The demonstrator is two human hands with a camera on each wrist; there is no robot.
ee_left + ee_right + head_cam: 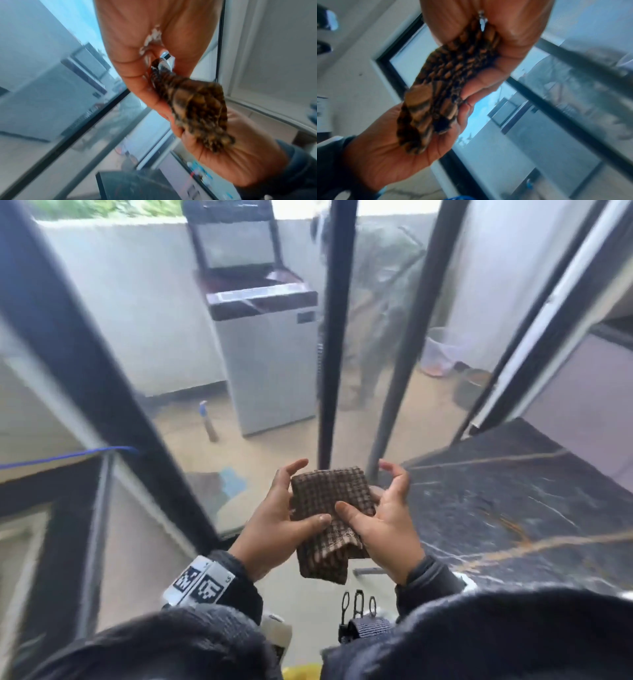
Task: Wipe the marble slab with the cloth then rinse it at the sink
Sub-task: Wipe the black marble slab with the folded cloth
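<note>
Grey washing machine beyond black-framed glass door

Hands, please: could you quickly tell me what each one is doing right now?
Left hand: holds the cloth, thumb on top.
Right hand: holds the same cloth.

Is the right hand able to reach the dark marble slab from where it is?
Probably yes. The marble slab lies just beside the right hand, on its own side, with nothing between them. That hand shares the checked cloth with the left hand, so it would carry the cloth along.

Dark veined marble slab; tan floor carries washing machine.
</note>
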